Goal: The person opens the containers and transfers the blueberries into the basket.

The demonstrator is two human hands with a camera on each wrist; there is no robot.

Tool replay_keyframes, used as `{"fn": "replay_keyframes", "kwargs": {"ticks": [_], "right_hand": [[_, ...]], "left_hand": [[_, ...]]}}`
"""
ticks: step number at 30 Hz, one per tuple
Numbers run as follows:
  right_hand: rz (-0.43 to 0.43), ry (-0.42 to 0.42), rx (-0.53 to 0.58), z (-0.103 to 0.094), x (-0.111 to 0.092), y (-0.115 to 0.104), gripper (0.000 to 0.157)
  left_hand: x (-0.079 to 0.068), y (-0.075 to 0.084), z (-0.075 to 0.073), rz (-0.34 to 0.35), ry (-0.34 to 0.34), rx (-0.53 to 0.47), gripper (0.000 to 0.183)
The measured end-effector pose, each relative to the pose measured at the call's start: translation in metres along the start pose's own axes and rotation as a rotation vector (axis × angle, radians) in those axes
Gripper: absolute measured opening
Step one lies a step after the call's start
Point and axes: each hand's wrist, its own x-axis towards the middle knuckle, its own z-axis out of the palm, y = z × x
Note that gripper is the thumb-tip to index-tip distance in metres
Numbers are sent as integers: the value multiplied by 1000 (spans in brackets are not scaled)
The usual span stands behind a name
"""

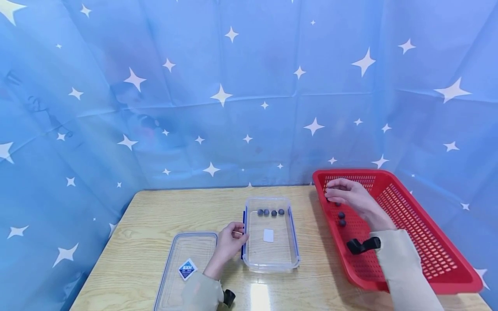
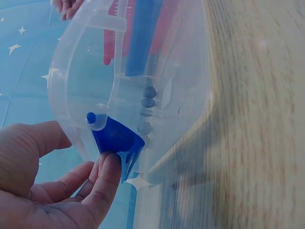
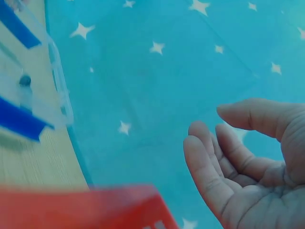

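My left hand [image 1: 229, 242] is at the left side of a clear plastic container [image 1: 289, 263], its fingertips touching the blue latch [image 2: 116, 138] that hangs from the rim. Its fingers are loosely bent. Several small dark balls [image 1: 274, 213] sit in a row near the container's far end. Over the far left part of a red basket [image 1: 432, 285], my right hand [image 1: 352, 196] hovers with thumb and fingers apart and nothing between them. More dark balls [image 1: 342, 223] lie in the basket along its left side, one partly hidden by that hand.
A clear lid [image 1: 171, 255] with blue edging and a blue-and-white label lies left of the container, partly under the left forearm. Inside the container is a white rectangle [image 1: 268, 235]. A blue curtain [image 1: 249, 108] with white stars hangs behind the wooden table [image 1: 128, 233].
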Motion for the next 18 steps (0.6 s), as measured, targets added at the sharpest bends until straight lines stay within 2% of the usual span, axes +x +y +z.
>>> {"fn": "replay_keyframes", "kwargs": {"ticks": [5,15,18], "right_hand": [[21,-4,-82,25,13,-3,38],[15,-79,-91,66,37,-11,32],[36,-88,-44,78,43,-11,33]], "left_hand": [[-1,1,0,2,-5,-4,25],[0,2,0,-3,-2,11,24],[0,1,1,-7,-5,8,25]]}}
